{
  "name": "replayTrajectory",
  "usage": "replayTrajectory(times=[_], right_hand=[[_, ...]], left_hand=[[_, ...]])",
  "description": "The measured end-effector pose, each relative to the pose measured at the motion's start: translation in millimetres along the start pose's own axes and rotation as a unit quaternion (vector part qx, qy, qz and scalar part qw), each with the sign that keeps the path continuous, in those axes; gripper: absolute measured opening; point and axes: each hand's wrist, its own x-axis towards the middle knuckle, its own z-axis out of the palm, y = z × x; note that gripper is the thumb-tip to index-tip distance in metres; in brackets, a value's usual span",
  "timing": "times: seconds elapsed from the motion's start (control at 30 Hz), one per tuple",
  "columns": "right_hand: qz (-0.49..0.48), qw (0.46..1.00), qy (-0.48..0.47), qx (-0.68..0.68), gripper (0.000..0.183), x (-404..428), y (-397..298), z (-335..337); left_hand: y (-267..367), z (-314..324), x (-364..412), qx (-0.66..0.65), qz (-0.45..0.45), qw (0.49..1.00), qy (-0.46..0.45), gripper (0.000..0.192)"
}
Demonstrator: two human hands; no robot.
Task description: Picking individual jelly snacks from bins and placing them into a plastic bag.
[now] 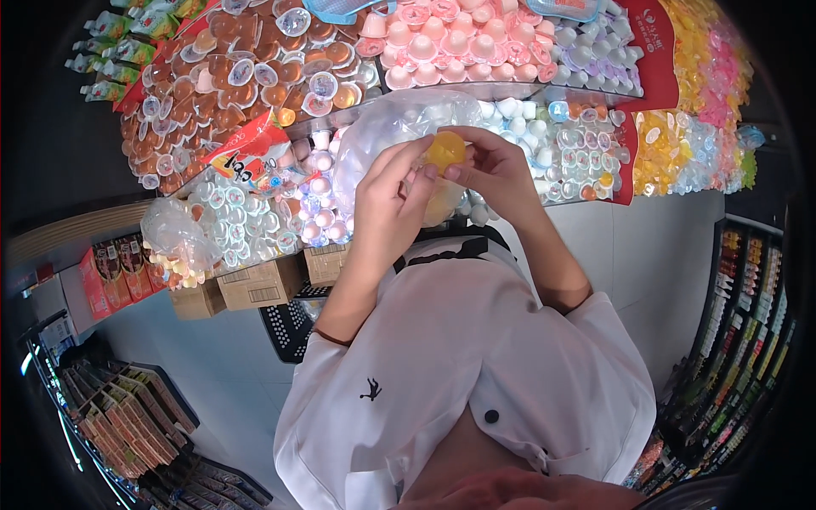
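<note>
A yellow jelly cup [448, 152] is held between the fingertips of both hands above the display. My left hand [398, 182] grips it from the left side, and my right hand [494, 162] pinches it from the right. Beneath and behind the hands lies a large clear plastic bag [366, 140], spread over the jelly cups. More yellowish items [441, 203] show just below the hands, partly hidden by them; whether they lie in the bag I cannot tell. Pale blue-white jelly cups [519, 131] lie right of the bag.
Brown jelly cups [236, 83] and pink jelly cups [456, 41] fill the rear bins. A red printed bag [252, 153] lies left of the hands. Cardboard boxes [261, 285] and a black basket [285, 331] stand below the display's front edge. Stocked shelves [743, 331] stand at the right.
</note>
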Motion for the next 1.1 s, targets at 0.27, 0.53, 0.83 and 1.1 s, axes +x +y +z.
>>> replayTrajectory(times=[0.27,0.53,0.83,1.1], right_hand=[[-0.001,0.996,0.047,0.075,0.049,-16.5,2.0,10.4],[-0.032,0.992,0.058,0.108,0.046,-25.1,5.4,-23.2],[-0.005,0.994,0.045,0.104,0.045,-51.4,-3.2,-124.3],[-0.086,0.994,0.067,-0.018,0.043,-81.2,-7.7,-226.3]], left_hand=[[-11.7,2.0,1.2,-0.041,-0.044,0.998,-0.024,0.032],[-0.8,36.1,11.5,0.008,0.004,0.998,-0.068,0.037],[23.6,141.5,12.3,-0.029,-0.043,0.997,-0.057,0.036],[41.1,251.4,11.8,-0.056,-0.051,0.997,-0.023,0.036]])
